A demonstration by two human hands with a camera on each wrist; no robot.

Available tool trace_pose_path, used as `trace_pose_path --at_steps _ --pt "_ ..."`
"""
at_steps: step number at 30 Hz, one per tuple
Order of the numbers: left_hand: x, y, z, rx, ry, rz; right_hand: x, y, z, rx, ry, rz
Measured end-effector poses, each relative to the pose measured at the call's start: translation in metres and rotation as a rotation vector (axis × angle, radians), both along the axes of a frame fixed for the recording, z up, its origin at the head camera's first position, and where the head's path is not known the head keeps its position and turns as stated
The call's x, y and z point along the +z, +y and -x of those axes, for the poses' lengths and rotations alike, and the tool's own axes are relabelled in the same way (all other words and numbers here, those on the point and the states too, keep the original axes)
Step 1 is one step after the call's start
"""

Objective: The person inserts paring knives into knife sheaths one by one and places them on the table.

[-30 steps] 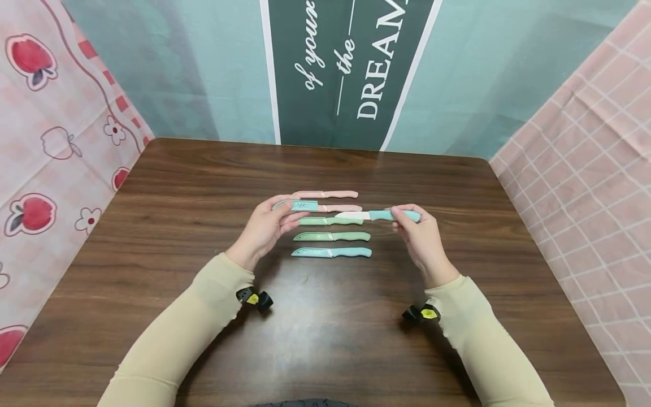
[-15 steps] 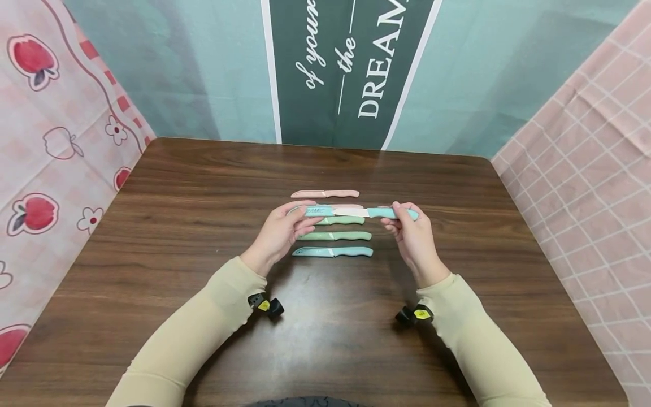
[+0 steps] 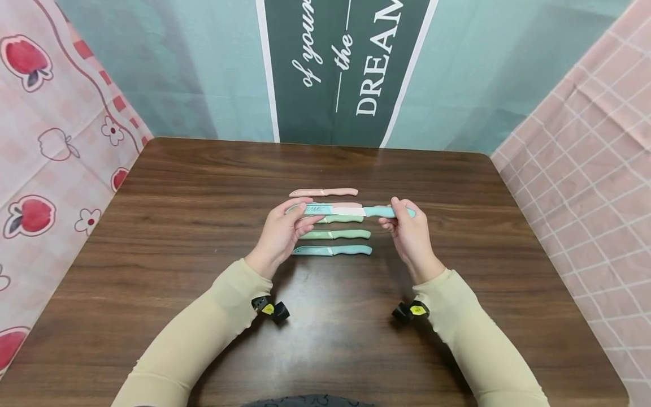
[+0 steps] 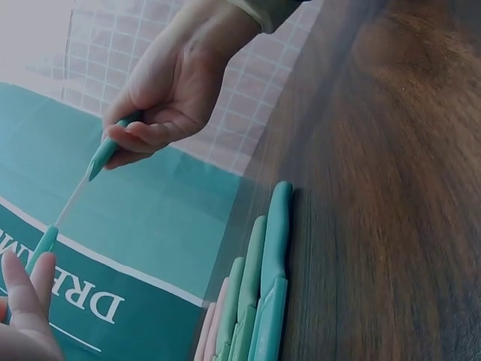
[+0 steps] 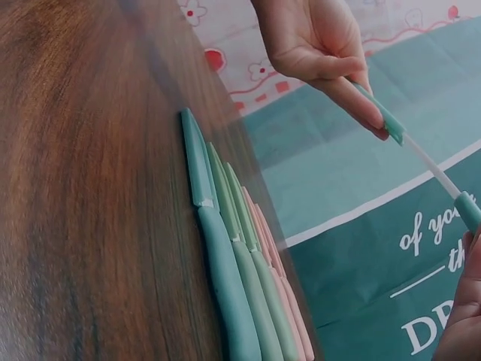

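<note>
In the head view my left hand (image 3: 277, 234) pinches a blue sheath (image 3: 320, 210) with lettering on it. My right hand (image 3: 414, 243) grips the blue handle of a paring knife (image 3: 378, 211), whose white blade points left. The blade's tip meets the mouth of the sheath; how far it goes in I cannot tell. Both wrist views show knife and sheath in one line, held above the table. Below them lie sheathed knives in a row: a pink knife (image 3: 341, 192), a second pink one partly hidden, two green knives (image 3: 351, 234) and a blue knife (image 3: 351, 250).
The row of knives lies across the middle of the brown wooden table (image 3: 213, 181). A teal cloth (image 3: 203, 73) with printed words hangs behind it. Patterned cloths stand at the left and right. A small black camera is strapped to each wrist.
My left hand has moved right with the sheath, and my right hand slightly left with the knife. The gap between blade and sheath has closed. The knives on the table lie as before.
</note>
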State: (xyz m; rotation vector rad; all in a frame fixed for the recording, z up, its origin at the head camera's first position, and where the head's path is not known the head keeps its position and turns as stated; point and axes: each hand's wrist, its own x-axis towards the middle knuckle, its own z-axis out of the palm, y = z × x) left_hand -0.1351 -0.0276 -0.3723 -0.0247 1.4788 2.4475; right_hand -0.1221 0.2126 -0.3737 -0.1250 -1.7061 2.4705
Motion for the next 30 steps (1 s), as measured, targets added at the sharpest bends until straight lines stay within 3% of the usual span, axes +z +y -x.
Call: trace_pose_path --at_steps 15,30 --pt "0.0 0.002 -0.004 0.094 -0.028 -0.011 -0.006 -0.009 0.002 0.01 -0.011 -0.006" --pt "-0.002 0.002 -0.005 0.11 -0.056 0.01 -0.008 -0.013 0.004 0.063 -0.035 -0.056"
